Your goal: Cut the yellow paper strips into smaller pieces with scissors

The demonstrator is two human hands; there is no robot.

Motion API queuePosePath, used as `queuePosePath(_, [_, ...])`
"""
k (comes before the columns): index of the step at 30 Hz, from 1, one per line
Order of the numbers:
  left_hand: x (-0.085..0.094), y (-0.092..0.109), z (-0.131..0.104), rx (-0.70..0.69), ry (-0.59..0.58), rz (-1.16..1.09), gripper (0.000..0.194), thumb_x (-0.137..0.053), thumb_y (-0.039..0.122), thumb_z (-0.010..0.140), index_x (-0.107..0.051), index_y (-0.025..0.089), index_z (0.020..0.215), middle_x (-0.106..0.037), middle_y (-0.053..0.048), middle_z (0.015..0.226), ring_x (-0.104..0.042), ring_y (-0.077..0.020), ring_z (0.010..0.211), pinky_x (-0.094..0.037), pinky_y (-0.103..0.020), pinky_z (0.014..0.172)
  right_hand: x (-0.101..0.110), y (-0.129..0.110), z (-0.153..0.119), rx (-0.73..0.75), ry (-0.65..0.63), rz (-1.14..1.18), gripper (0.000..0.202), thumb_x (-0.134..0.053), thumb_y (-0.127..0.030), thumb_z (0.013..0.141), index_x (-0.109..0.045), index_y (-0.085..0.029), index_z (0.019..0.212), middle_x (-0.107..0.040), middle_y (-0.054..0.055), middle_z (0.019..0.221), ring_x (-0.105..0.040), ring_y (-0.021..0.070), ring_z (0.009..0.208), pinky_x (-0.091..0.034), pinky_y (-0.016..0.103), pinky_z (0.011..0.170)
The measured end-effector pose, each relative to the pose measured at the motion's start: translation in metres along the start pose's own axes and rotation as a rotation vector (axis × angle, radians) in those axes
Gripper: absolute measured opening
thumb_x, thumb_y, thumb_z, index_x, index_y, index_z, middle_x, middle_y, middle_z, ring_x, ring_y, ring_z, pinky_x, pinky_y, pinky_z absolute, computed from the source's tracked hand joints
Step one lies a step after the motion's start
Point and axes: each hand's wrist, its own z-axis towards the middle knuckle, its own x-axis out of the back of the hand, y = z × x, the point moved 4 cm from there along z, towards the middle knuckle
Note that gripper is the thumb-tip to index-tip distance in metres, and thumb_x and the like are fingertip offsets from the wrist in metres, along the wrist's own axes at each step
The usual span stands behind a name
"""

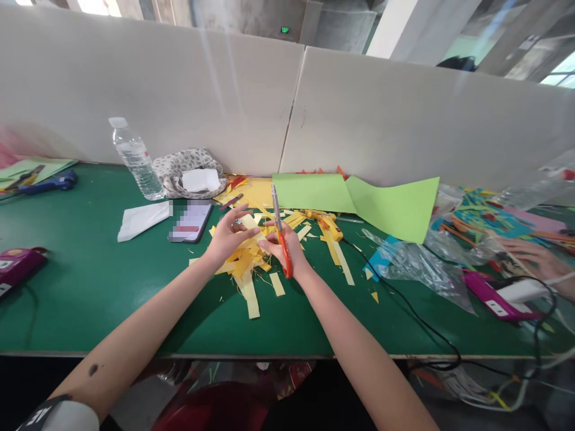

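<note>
My left hand [230, 234] pinches a pale yellow paper strip [250, 224] over a heap of yellow paper pieces [245, 258]. Close beside it on the right, my right hand [287, 246] holds red-handled scissors [284, 248], their blades pointing up and away from me. The thumb and fingertips of that same hand are at the strip's lower right end. Loose pale strips [251, 294] lie on the green table in front of both hands.
Behind my hands are green paper sheets [314, 193] and a yellow glue gun [330, 227] with a black cable. A phone [192, 222], tissue [142, 220] and water bottle [139, 161] stand or lie left. At far right, another person's hand [534, 254] is near plastic bags and a purple power strip [496, 299].
</note>
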Motion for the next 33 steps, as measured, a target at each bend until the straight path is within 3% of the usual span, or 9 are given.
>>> queuePosePath(5, [-0.005,-0.004,-0.005,0.15,-0.017,-0.082,0.068,-0.073,0.031,0.068,-0.044,0.024,0.129,-0.048,-0.012,0.124,-0.059,-0.017,0.092,-0.052,-0.034,0.079,0.003,-0.003,-0.001,0.026,0.01,-0.014,0.049,-0.069,-0.028,0.06,-0.054,-0.022,0.107,-0.054,-0.007,0.056,-0.055,0.0138,0.056,-0.047,0.03,0.062])
queuePosePath(9, [-0.01,-0.005,-0.006,0.123,-0.085,-0.121,0.065,-0.073,0.024,0.068,-0.044,0.024,0.127,-0.052,-0.011,0.12,-0.062,-0.0156,0.083,-0.053,-0.037,0.078,0.001,-0.005,-0.001,0.027,-0.031,0.037,0.056,-0.071,-0.027,0.058,-0.053,-0.02,0.111,-0.055,-0.007,0.057,-0.055,0.0137,0.055,-0.048,0.031,0.063])
queuePosePath(14, [-0.005,-0.008,-0.003,0.1,-0.059,-0.094,0.062,-0.075,0.019,0.063,-0.047,0.022,0.119,-0.056,-0.01,0.115,-0.063,-0.0149,0.078,-0.052,-0.035,0.076,0.001,-0.001,0.002,0.024,-0.038,0.032,0.06,-0.073,-0.027,0.057,-0.053,-0.022,0.113,-0.061,-0.005,0.063,-0.061,0.0162,0.063,-0.05,0.034,0.07])
queuePosePath(20, [-0.001,-0.003,-0.002,0.123,-0.016,-0.038,0.066,-0.077,0.018,0.059,-0.047,0.021,0.118,-0.051,-0.012,0.122,-0.062,-0.0105,0.07,-0.05,-0.034,0.077,0.003,0.005,0.008,0.006,0.008,-0.092,0.061,-0.075,-0.024,0.053,-0.055,-0.023,0.111,-0.062,-0.003,0.066,-0.06,0.0162,0.066,-0.05,0.033,0.069])
queuePosePath(25, [-0.005,-0.003,-0.005,0.197,-0.096,-0.007,0.071,-0.078,0.018,0.059,-0.047,0.024,0.123,-0.044,-0.013,0.127,-0.058,-0.0071,0.068,-0.049,-0.033,0.077,0.006,-0.001,0.0,0.017,-0.041,-0.067,0.059,-0.074,-0.023,0.055,-0.055,-0.023,0.11,-0.059,-0.005,0.063,-0.056,0.0139,0.059,-0.049,0.032,0.066])
queuePosePath(29, [-0.006,-0.002,-0.006,0.182,-0.112,-0.008,0.072,-0.077,0.019,0.06,-0.046,0.023,0.125,-0.044,-0.013,0.127,-0.057,-0.0071,0.071,-0.048,-0.032,0.08,0.008,-0.006,-0.003,0.04,-0.039,-0.019,0.058,-0.074,-0.023,0.055,-0.055,-0.023,0.11,-0.054,-0.007,0.059,-0.054,0.0132,0.056,-0.048,0.032,0.064])
queuePosePath(33, [-0.006,-0.004,-0.006,0.188,-0.099,-0.005,0.07,-0.077,0.027,0.063,-0.046,0.023,0.125,-0.047,-0.013,0.124,-0.059,-0.0132,0.082,-0.048,-0.033,0.079,0.007,-0.007,-0.002,0.03,-0.024,0.009,0.058,-0.075,-0.021,0.054,-0.055,-0.023,0.108,-0.053,-0.008,0.059,-0.052,0.0124,0.054,-0.048,0.031,0.064])
